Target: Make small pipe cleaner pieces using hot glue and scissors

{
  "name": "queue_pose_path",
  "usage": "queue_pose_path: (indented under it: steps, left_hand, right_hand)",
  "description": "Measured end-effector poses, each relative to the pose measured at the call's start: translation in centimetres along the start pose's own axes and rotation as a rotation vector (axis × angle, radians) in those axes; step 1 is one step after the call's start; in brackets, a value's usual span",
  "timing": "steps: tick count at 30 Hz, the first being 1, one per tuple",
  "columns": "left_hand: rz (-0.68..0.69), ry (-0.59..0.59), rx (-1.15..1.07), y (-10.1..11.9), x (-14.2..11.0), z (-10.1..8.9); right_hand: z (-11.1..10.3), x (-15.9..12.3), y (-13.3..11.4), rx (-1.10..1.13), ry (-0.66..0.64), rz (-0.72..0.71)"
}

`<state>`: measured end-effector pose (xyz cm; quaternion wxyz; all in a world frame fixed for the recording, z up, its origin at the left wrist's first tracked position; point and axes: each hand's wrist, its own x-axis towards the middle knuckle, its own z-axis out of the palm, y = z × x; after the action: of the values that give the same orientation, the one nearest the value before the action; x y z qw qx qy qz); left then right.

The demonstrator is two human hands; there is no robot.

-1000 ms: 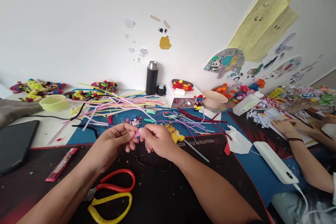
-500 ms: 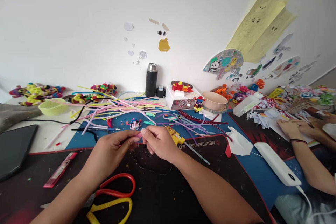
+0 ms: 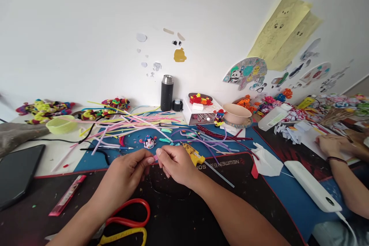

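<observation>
Over the dark mat, my left hand (image 3: 127, 171) and my right hand (image 3: 177, 163) meet fingertip to fingertip. Both pinch a small pink piece (image 3: 156, 158), mostly covered by the fingers; it may be pipe cleaner, but I cannot tell. Just beyond them lies a small white doll head (image 3: 149, 143) with blue and red trim. A yellow glue gun (image 3: 197, 158) rests past my right hand, with a translucent glue stick (image 3: 220, 177) at its end. Scissors (image 3: 138, 201) with red and yellow handles lie partly under my left forearm.
Loose pipe cleaners (image 3: 141, 120) spread behind the hands. Farther back stand a black thermos (image 3: 167, 94), a white box (image 3: 191, 114) and a beige bowl (image 3: 236, 114). A black tablet (image 3: 20, 175) lies left, a white power bank (image 3: 309, 184) right. Another person's hand (image 3: 330, 145) is far right.
The camera view has tilted up slightly, so the table things sit lower. My hands keep their pinch on the pink piece, and less of it shows between the fingers.
</observation>
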<state>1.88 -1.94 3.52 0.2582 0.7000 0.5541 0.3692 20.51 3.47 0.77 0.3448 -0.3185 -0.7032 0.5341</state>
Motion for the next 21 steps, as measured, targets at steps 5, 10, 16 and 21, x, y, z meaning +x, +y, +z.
queue_pose_path:
  steps: [5, 10, 16, 21]
  left_hand:
    - [0.057, -0.009, 0.024, 0.0, 0.1, 0.0]
    - [-0.006, 0.005, -0.028, -0.6, 0.3, 0.2]
    - [-0.107, 0.008, -0.268, -0.8, 0.4, 0.2]
    - [-0.126, 0.021, -0.434, -0.1, 0.4, -0.4]
  right_hand:
    - [-0.3, -0.1, 0.5, -0.010, -0.026, -0.044]
    - [-0.5, 0.0, -0.3, -0.061, -0.025, -0.068]
    - [-0.3, -0.1, -1.0, -0.073, 0.042, -0.052]
    - [0.0, -0.4, -0.9, -0.057, 0.039, -0.065]
